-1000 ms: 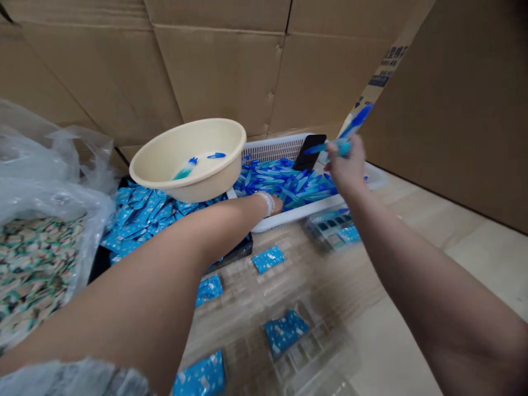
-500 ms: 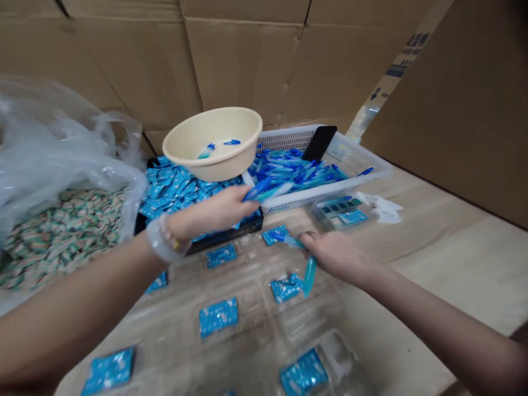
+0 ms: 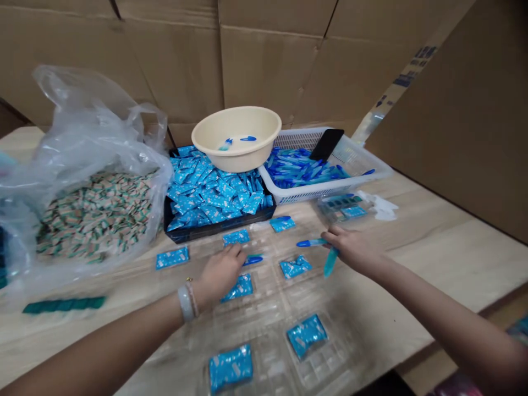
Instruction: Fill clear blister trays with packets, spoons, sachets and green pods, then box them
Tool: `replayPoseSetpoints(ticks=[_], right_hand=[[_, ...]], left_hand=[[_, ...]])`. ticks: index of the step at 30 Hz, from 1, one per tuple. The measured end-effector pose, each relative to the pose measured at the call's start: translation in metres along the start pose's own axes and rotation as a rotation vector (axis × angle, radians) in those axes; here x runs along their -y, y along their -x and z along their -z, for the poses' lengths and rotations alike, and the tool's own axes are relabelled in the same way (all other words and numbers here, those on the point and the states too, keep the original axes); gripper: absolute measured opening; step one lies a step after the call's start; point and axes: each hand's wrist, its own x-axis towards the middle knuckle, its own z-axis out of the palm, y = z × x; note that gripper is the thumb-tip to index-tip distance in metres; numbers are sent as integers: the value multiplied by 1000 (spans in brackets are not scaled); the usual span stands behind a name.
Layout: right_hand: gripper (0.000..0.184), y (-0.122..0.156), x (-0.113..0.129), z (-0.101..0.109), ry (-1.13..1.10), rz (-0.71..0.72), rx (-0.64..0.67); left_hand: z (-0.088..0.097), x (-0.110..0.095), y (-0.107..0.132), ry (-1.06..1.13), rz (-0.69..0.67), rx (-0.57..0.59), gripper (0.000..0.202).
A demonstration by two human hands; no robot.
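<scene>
Right hand (image 3: 348, 247) pinches blue sticks (image 3: 331, 262); can't tell if left hand (image 3: 223, 270) grips. Packets (image 3: 296, 267) lie near fingers; tape (image 3: 402, 80) beyond has blurry writing.

Single head-worn view: we look forward and steeply down across the table (image 3: 437, 236), near enough that left hand (image 3: 220, 273) and right hand (image 3: 352, 250) fall mid-frame, cardboard wall (image 3: 268, 66) beyond.

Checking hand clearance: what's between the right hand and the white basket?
Head view: a clear plastic tray holding a blue printed packet and dark green squares lies between the right hand and the white basket.
</scene>
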Motion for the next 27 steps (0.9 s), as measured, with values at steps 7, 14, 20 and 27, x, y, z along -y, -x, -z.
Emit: replayPoseSetpoints(ticks=[7, 14, 20, 27], right_hand=[[28, -28, 25, 5, 100, -7, 176], [22, 23, 11, 8, 119, -215, 122], [19, 62, 36, -15, 71, -250, 260], [24, 61, 52, -21, 59, -232, 292]], left_hand=[[18, -1, -21, 32, -38, -39, 30], [26, -43, -109, -60, 14, -78, 32], [31, -47, -118, -50, 40, -44, 30], [32, -36, 4, 216, -155, 76, 22]])
